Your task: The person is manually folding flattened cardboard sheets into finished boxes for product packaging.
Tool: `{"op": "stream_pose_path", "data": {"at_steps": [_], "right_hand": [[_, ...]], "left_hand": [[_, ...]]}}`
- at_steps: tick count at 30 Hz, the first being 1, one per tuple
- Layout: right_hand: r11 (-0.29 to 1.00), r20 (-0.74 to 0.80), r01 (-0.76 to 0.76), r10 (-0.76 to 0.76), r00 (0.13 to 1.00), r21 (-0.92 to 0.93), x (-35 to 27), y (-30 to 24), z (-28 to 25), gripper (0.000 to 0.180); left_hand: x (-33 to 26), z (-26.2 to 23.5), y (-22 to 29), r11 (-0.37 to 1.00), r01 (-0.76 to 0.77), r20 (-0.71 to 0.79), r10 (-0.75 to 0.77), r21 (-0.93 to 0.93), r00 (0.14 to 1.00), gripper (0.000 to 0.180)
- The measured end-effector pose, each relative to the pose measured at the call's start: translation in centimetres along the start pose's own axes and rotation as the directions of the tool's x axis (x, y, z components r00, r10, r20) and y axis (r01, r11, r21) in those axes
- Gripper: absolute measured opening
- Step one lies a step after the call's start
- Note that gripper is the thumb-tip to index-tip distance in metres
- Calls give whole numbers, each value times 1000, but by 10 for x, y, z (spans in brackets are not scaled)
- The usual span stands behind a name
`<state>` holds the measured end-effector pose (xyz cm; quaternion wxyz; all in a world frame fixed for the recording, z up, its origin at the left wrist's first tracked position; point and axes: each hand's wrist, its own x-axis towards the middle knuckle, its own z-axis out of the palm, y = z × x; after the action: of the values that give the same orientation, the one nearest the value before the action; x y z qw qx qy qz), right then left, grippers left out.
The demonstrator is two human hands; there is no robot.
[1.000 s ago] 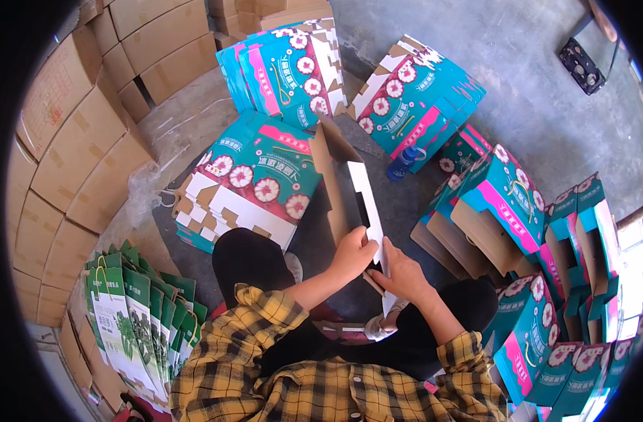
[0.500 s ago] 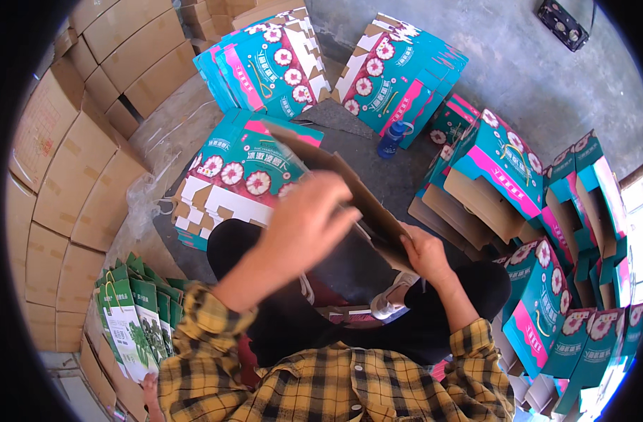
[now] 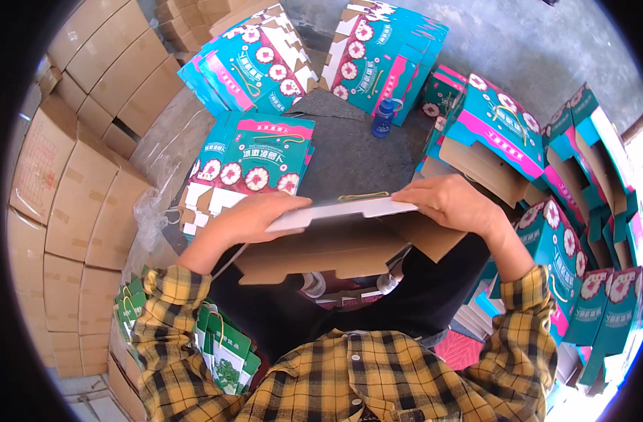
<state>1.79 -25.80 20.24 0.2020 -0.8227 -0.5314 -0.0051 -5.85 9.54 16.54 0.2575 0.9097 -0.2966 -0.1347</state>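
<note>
Above my lap I hold a cardboard carton point(image 3: 318, 259), its plain brown inside and notched flaps toward me. It stands partly opened out, and a yellowish cord handle shows at its far side. My left hand point(image 3: 265, 213) grips the left end of the white-edged top panel, thumb beneath and fingers over it. My right hand point(image 3: 451, 204) is closed on the right end of that panel, beside a folded brown side flap. Just beyond my left hand lies a stack of flat teal and pink cartons point(image 3: 255, 151).
Two more flat carton stacks point(image 3: 247, 63) point(image 3: 388, 60) lie farther off, near a blue bottle point(image 3: 383, 118). Opened teal cartons point(image 3: 501, 116) crowd the right side. Brown boxes point(image 3: 75, 158) are piled at left. Green printed bags point(image 3: 226, 352) stand by my left arm.
The carton has turned from a slanted, flatter pose to level and spread open. My left hand has come onto its left end; my right hand has risen with it. Another hand by the green bags is gone.
</note>
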Motion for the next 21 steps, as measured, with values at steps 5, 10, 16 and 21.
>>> {"op": "stream_pose_path", "data": {"at_steps": [5, 10, 16, 21], "right_hand": [[992, 321, -83, 110, 941, -96, 20, 12, -19, 24], [929, -389, -161, 20, 921, -332, 19, 25, -48, 35], [890, -655, -396, 439, 615, 225, 1, 22, -17, 38], [733, -70, -492, 587, 807, 470, 10, 17, 48, 93]], "left_hand": [[1, 31, 4, 995, 79, -101, -73, 54, 992, 36], [9, 19, 19, 986, 163, -268, -164, -26, 949, 31], [43, 48, 27, 865, 226, -400, -420, -448, 815, 30], [93, 125, -4, 673, 54, -467, -566, -738, 679, 26]]}}
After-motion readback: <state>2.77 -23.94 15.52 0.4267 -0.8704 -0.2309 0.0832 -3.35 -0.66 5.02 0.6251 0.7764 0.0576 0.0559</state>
